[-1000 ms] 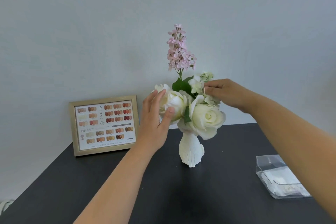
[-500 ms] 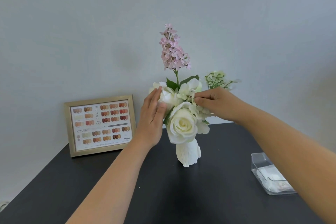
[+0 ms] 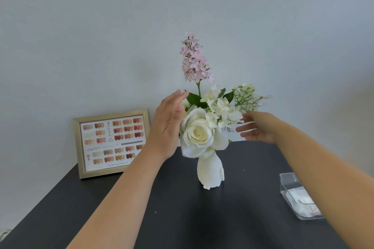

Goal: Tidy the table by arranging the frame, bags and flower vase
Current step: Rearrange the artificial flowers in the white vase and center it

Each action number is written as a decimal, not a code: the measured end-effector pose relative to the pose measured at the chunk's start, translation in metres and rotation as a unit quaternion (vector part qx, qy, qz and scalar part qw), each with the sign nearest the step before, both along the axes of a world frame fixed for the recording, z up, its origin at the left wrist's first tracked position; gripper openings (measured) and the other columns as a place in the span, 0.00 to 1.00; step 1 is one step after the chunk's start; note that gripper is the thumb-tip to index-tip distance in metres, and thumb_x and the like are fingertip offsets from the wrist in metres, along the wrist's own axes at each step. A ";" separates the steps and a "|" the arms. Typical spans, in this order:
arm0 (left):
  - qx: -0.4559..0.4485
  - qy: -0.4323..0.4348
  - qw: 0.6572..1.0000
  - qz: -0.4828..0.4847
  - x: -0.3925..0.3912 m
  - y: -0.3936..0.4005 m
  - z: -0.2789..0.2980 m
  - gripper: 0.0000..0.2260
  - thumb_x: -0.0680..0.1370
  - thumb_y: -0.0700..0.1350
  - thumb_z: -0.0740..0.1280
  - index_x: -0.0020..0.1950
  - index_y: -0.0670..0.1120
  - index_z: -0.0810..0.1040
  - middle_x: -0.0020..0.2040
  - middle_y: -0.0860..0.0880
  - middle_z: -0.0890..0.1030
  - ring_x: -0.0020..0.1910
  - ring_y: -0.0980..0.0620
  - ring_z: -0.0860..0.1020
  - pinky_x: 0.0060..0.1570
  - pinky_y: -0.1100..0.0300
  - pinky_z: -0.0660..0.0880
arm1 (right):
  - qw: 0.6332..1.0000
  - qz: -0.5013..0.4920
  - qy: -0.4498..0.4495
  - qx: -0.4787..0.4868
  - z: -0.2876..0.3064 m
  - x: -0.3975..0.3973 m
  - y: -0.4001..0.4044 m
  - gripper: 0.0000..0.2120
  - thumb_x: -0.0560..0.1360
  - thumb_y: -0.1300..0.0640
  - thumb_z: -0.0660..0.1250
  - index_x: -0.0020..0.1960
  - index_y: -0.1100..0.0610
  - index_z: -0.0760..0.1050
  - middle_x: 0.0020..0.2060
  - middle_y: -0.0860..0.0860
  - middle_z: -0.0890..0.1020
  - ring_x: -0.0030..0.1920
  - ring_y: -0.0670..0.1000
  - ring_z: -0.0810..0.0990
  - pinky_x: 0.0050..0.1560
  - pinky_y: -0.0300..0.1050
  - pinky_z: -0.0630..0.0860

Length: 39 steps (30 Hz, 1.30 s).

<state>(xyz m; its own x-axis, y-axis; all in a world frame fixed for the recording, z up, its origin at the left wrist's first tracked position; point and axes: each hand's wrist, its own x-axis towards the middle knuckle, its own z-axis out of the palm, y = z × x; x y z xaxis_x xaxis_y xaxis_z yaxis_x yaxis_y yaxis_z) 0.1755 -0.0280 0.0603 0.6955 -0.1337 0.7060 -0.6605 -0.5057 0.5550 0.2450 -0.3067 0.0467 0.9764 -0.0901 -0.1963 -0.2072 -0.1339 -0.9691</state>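
Observation:
A white vase stands upright near the middle of the black table. It holds white roses, small white blossoms and a tall pink flower spike. My left hand hovers flat and open just left of the bouquet, fingers beside the leaves. To the right of the blossoms is my right hand, open, blurred, fingers pointing left and holding nothing. A gold picture frame with a nail colour chart leans against the wall at the back left.
A clear plastic box with white contents sits at the table's right side, partly behind my right forearm. The grey wall runs right behind the frame and vase. The table's left edge slants toward the near left corner.
Both hands have let go of the flowers and drawn slightly outward. The bouquet has been turned, so a large rose now faces front and the green sprig sticks out to the right.

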 end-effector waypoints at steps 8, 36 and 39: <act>0.002 0.029 1.000 0.009 0.002 0.000 -0.006 0.25 0.81 0.61 0.46 0.73 0.56 0.69 0.75 0.57 0.66 0.74 0.60 0.61 0.74 0.48 0.58 | 0.970 -0.023 -0.024 0.241 -0.017 0.028 0.023 0.15 0.77 0.48 0.62 0.55 0.57 0.79 0.48 0.53 0.80 0.48 0.56 0.79 0.50 0.51 0.76; 0.001 0.004 0.999 0.033 0.008 -0.009 -0.014 0.27 0.81 0.62 0.47 0.72 0.53 0.72 0.73 0.57 0.68 0.74 0.56 0.63 0.73 0.46 0.58 | 0.944 -0.014 -0.327 -0.048 0.045 -0.014 0.020 0.19 0.65 0.47 0.79 0.32 0.61 0.77 0.23 0.47 0.69 0.22 0.45 0.60 0.21 0.34 0.59; 0.004 0.003 0.999 0.035 0.007 -0.011 -0.013 0.26 0.81 0.62 0.47 0.71 0.54 0.72 0.73 0.57 0.69 0.74 0.56 0.62 0.73 0.47 0.58 | 0.952 0.017 -0.280 -0.125 0.045 -0.011 0.021 0.23 0.68 0.51 0.77 0.28 0.56 0.64 0.18 0.42 0.63 0.20 0.44 0.57 0.20 0.34 0.56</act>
